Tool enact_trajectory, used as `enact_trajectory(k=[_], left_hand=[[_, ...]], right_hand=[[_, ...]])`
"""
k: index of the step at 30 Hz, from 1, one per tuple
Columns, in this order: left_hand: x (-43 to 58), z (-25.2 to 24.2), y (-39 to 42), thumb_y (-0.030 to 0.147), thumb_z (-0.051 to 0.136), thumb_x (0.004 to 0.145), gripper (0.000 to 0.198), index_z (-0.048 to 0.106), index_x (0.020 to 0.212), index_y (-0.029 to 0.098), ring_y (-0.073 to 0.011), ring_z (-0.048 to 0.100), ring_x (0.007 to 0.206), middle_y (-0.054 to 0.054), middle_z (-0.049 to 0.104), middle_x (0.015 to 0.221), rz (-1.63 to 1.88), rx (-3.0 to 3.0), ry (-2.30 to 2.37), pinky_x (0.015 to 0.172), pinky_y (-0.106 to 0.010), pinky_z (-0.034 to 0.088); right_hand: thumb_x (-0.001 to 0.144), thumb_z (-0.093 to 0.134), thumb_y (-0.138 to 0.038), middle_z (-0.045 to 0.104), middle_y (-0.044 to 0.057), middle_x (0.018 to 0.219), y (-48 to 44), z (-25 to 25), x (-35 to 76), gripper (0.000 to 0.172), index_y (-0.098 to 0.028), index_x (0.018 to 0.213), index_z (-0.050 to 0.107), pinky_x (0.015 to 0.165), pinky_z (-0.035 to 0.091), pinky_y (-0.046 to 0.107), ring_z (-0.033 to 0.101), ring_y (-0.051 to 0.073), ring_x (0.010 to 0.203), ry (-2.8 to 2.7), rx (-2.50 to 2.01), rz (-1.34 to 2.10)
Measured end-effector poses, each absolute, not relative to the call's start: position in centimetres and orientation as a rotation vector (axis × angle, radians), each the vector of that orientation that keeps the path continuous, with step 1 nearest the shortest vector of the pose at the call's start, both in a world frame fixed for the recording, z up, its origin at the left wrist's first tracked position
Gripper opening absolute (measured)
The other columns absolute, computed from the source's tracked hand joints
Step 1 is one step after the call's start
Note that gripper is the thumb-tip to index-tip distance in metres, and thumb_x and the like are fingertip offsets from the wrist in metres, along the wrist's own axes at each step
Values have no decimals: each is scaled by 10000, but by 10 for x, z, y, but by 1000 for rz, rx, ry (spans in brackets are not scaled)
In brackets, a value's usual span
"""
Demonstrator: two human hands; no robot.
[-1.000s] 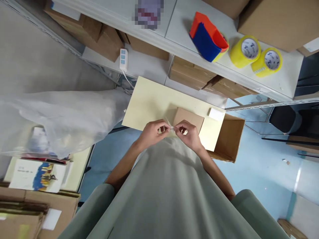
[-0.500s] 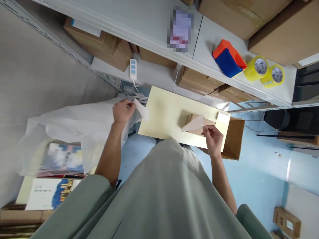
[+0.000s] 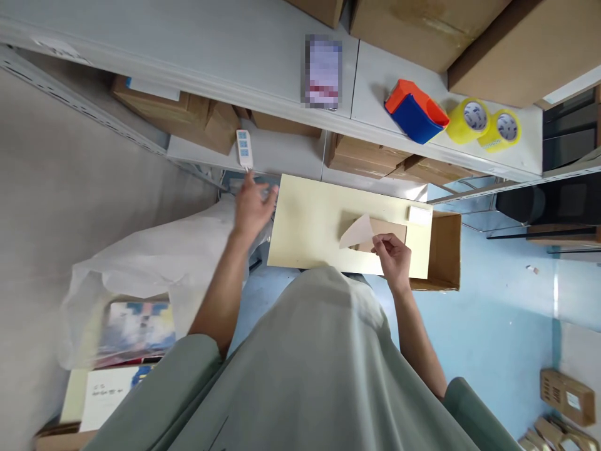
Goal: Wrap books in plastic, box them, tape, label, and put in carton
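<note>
My left hand [image 3: 252, 208] is open with its fingers spread, in the air left of a cream board [image 3: 305, 216]; I see nothing in it. My right hand [image 3: 393, 257] pinches a small, thin, translucent whitish sticker-like sheet [image 3: 357, 232] by one corner. The sheet hangs over the board and partly overlaps a small flat brown cardboard box [image 3: 389, 231] lying there. At the board's right end lies a small white stack, perhaps labels [image 3: 419, 215]. My right fingers hide the near side of the brown box.
An open cardboard box [image 3: 446, 250] stands beyond the board's right end. Ahead, a grey shelf [image 3: 263, 62] holds an orange and blue tape dispenser [image 3: 417, 113], yellow tape rolls [image 3: 467, 120] and cartons. A power strip [image 3: 244, 149] lies lower. Left is a white plastic bag [image 3: 154, 250].
My left hand has released the white slip it held, which no longer shows, and has spread its fingers. My right hand still holds its sheet, slightly further left.
</note>
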State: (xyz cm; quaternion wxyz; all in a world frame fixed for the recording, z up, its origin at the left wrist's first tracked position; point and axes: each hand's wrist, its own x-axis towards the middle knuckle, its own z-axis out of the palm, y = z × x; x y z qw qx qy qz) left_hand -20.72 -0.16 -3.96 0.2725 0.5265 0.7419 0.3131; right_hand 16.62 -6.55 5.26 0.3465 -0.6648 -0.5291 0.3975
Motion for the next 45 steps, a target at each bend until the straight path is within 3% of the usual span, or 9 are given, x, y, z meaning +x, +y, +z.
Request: enact_trajectory(k=[3, 5, 8, 14, 21, 27, 37, 41, 45], left_hand=[[-134, -23, -14, 508, 710, 1035, 469, 614, 1392, 220, -326, 743, 1365, -157, 812, 1351, 860, 1310, 1727, 1199, -489, 554], [-92, -13, -26, 529, 713, 1032, 449, 593, 1358, 243, -313, 818, 1192, -135, 851, 1231, 870, 1229, 1530, 1071, -477, 621], [-46, -2, -43, 607, 719, 1023, 423, 580, 1242, 273, -292, 833, 1141, -128, 859, 1208, 904, 1085, 1296, 957, -426, 654], [14, 8, -50, 694, 774, 964, 518, 554, 1135, 257, -275, 830, 1050, -111, 854, 1115, 900, 902, 1196, 887, -408, 654], [71, 5, -45, 658, 883, 852, 542, 604, 1035, 231, -264, 826, 1022, -71, 831, 1023, 964, 740, 1266, 929, -423, 678], [118, -5, -47, 607, 863, 850, 447, 683, 988, 222, -228, 799, 881, -43, 802, 936, 978, 645, 1400, 920, -425, 689], [149, -22, -57, 617, 862, 819, 472, 631, 976, 236, -282, 794, 1082, -63, 794, 1023, 993, 561, 1449, 975, -500, 705], [159, -22, -63, 640, 844, 827, 486, 621, 984, 238, -279, 787, 1098, -67, 792, 1057, 953, 582, 1457, 975, -489, 707], [166, -20, -67, 644, 799, 863, 462, 617, 1004, 243, -265, 779, 1102, -73, 787, 1091, 926, 614, 1471, 980, -479, 706]], right_hand=[[946, 786, -728, 757, 35, 869, -61, 49, 168, 487, -244, 929, 746, 743, 641, 372, 739, 205, 748, -1389, -1709, 1026], [960, 771, -719, 759, 39, 887, -59, 47, 171, 476, -245, 937, 747, 749, 637, 371, 740, 207, 764, -1408, -1694, 1005], [993, 737, -684, 759, 47, 909, -57, 47, 178, 445, -243, 930, 744, 735, 623, 358, 735, 204, 781, -1449, -1683, 963], [1046, 688, -590, 749, 52, 916, -59, 45, 199, 379, -244, 901, 741, 728, 622, 344, 711, 193, 785, -1532, -1630, 961], [1078, 673, -506, 751, 44, 917, -58, 28, 240, 309, -252, 929, 769, 732, 617, 346, 695, 183, 756, -1583, -1527, 1089], [1051, 709, -616, 782, 54, 1013, -53, 6, 281, 369, -266, 1007, 819, 750, 633, 370, 703, 181, 746, -1617, -1453, 1253], [952, 739, -729, 826, 89, 1091, -35, -27, 389, 499, -240, 994, 823, 773, 619, 386, 701, 207, 787, -1213, -1739, 1268], [833, 792, -813, 827, 69, 975, -28, -48, 407, 607, -222, 970, 817, 726, 595, 372, 686, 196, 717, -1129, -1756, 1466], [799, 807, -810, 774, 40, 806, -31, -60, 405, 604, -214, 896, 793, 681, 564, 346, 692, 200, 705, -1082, -1729, 1564]])
